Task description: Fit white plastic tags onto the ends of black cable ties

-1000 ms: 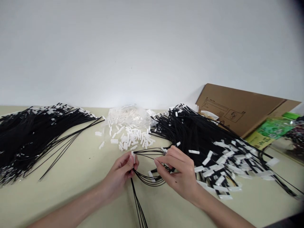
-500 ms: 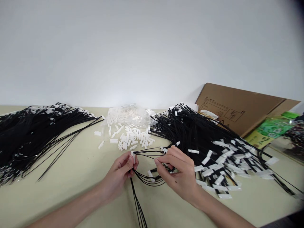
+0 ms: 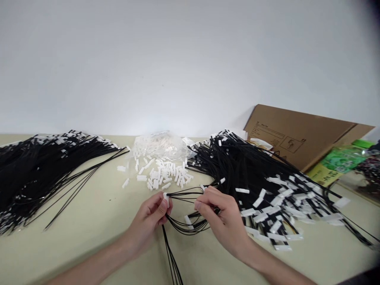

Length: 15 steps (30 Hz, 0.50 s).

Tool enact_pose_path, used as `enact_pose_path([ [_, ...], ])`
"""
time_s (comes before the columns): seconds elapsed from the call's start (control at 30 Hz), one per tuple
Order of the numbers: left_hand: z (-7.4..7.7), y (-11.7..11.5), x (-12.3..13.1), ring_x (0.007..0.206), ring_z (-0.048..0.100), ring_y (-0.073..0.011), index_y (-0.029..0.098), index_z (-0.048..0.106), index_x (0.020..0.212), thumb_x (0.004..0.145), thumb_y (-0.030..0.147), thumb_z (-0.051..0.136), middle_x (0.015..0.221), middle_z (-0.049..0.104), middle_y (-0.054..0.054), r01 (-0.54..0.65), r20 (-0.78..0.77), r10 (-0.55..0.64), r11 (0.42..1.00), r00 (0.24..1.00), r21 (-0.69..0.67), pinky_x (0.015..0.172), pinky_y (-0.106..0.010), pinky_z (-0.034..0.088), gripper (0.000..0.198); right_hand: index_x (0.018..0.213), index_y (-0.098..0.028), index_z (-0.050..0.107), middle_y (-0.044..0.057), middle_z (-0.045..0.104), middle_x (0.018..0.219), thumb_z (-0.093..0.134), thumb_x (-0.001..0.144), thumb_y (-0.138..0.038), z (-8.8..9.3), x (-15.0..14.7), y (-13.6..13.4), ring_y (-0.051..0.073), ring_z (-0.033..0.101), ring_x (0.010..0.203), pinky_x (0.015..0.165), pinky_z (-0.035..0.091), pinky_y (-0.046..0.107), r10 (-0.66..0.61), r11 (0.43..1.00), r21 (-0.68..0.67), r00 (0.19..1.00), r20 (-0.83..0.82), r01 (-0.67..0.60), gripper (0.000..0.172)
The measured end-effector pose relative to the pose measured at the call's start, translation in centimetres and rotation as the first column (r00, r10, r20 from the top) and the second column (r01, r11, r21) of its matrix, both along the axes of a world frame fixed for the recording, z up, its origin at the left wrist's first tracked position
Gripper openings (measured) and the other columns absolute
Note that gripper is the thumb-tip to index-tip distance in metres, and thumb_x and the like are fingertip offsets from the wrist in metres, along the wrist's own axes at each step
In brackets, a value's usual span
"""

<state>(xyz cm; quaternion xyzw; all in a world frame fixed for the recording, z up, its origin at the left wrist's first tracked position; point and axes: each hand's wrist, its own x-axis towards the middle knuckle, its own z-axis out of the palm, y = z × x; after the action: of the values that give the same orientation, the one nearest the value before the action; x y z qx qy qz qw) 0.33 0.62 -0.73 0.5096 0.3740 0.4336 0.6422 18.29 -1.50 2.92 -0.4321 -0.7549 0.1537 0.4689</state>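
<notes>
Between thumb and fingers my left hand (image 3: 153, 210) pinches a small white connector housing (image 3: 166, 198). Thin black wires (image 3: 184, 194) run from its upper end across to my right hand (image 3: 221, 209), whose fingers are closed around them. More of the same wires (image 3: 188, 230) loop below, from under the left fingers toward the right hand, with a white label (image 3: 188, 220) among them. Another strand of black wires (image 3: 171, 255) hangs down from the left hand toward the front edge of the view. The right fingertips hide the wire ends there.
Loose white connector housings (image 3: 160, 174) lie beyond my hands, before a clear plastic bag (image 3: 162, 144) of more. Black wire bundles lie left (image 3: 38, 170) and right (image 3: 237, 162), the right one with white labels. A cardboard sheet (image 3: 293, 134) and a green-yellow packet (image 3: 338, 162) are at far right.
My right hand has shifted slightly and curled its fingers more, and the upper wires are drawn closer together. The left hand keeps its hold on the connector housing.
</notes>
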Motion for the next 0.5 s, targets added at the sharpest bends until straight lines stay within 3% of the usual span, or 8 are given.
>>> enact_pose_path([
  [0.3,-0.01,-0.03,-0.03,0.058,0.03,-0.0106,0.018,0.046,0.064,0.077,0.047,0.051,0.063,0.039,0.002,-0.002,-0.044,0.004,1.0,0.999,0.031,0.052,-0.022,0.026,0.033,0.059,-0.017,0.048,-0.003,0.043,0.055,0.04,0.083,-0.014,0.01,0.05,0.08,0.01,0.04,0.057,0.056,0.031,0.024,0.037,0.999,-0.013,0.998,0.044,-0.036,0.026],
  [0.5,0.18,-0.12,0.06,0.059,0.03,-0.0112,0.018,0.045,0.063,0.075,0.049,0.052,0.063,0.038,0.002,-0.009,-0.046,0.011,0.999,0.999,0.033,0.053,-0.022,0.026,0.034,0.061,-0.017,0.047,-0.003,0.04,0.054,0.039,0.083,-0.013,0.13,0.04,0.09,0.011,0.036,0.055,0.055,0.029,0.025,0.025,0.989,0.143,0.991,0.134,-0.045,0.024],
])
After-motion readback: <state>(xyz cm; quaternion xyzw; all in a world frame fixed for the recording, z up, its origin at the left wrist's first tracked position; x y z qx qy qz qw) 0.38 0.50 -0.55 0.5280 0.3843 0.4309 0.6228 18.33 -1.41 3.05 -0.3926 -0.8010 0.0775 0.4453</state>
